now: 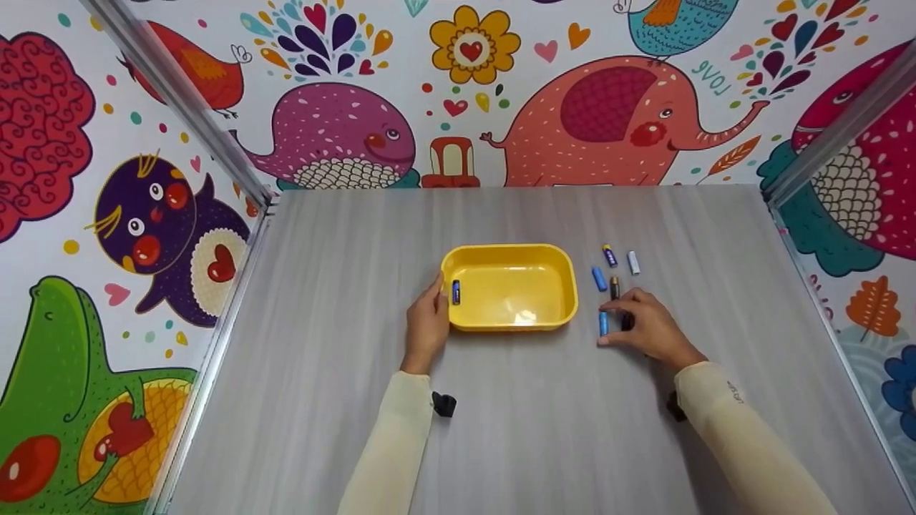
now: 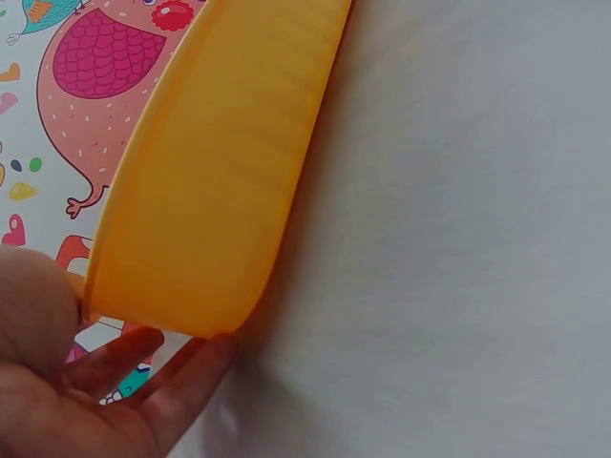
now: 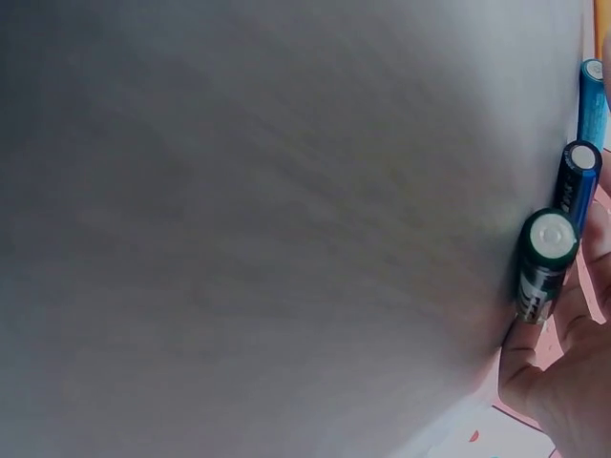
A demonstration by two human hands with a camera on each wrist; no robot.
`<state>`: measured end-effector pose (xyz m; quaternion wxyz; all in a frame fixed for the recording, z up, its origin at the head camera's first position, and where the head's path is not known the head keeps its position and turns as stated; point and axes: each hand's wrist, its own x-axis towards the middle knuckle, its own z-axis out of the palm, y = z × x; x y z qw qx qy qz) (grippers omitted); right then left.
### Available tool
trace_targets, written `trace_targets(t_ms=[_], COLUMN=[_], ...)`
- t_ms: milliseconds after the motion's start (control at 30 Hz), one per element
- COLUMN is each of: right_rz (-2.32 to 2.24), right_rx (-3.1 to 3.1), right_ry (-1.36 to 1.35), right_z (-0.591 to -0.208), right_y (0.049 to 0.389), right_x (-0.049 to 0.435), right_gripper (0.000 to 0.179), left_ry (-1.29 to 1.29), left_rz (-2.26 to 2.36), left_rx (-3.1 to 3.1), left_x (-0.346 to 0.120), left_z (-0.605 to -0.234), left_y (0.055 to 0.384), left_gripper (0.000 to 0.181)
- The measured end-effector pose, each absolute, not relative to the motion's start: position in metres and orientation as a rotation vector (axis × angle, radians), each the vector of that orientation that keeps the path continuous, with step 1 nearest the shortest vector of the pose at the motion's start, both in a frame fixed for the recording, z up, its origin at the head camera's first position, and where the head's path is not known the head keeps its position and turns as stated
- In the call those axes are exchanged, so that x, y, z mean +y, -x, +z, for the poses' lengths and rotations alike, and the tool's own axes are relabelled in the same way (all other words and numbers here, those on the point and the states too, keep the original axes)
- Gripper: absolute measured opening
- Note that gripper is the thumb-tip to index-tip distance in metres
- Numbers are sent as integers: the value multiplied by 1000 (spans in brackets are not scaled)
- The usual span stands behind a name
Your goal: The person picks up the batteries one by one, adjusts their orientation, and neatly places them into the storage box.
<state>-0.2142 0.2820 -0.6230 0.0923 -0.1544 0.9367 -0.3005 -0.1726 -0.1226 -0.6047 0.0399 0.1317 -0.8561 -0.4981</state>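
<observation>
My left hand (image 1: 427, 325) holds the left end of a yellow plastic basin (image 1: 512, 327). In the left wrist view its fingers touch the underside of the yellow wall (image 2: 205, 181), with the thumb at the rim. One dark blue battery (image 1: 456, 292) lies inside, against the left wall. To the right of the basin, my right hand (image 1: 655, 329) pinches a light blue battery (image 1: 603, 323) end to end between thumb and forefinger. Partly under that hand is a dark battery (image 1: 627, 321). The right wrist view shows a green-and-black battery (image 3: 547, 258) and a dark blue one (image 3: 578, 181) close by the fingers.
Beyond the right hand lie a blue battery (image 1: 599, 279), a black-and-copper one (image 1: 615, 287), a purple-and-yellow one (image 1: 609, 255) and a white one (image 1: 633, 262). Printed panels with cartoon animals stand round the wood-grain table (image 1: 329, 286), with metal posts (image 1: 207, 121) at the corners.
</observation>
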Motion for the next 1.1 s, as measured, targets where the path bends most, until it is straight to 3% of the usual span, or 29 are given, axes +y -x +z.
trace_targets(t_ms=[367,1100], right_rz=[-866,-917], right_rx=[2844,2811], right_ry=[605,524], right_z=[-626,-619], right_y=[214,213], right_x=[283,279], right_gripper=[60,53], left_ry=[-341,-347], left_rz=[-1496,-1543], left_rx=[-2601,-2593], left_x=[-125,-125], left_z=[-607,-609], left_y=[173,173], left_gripper=[46,47])
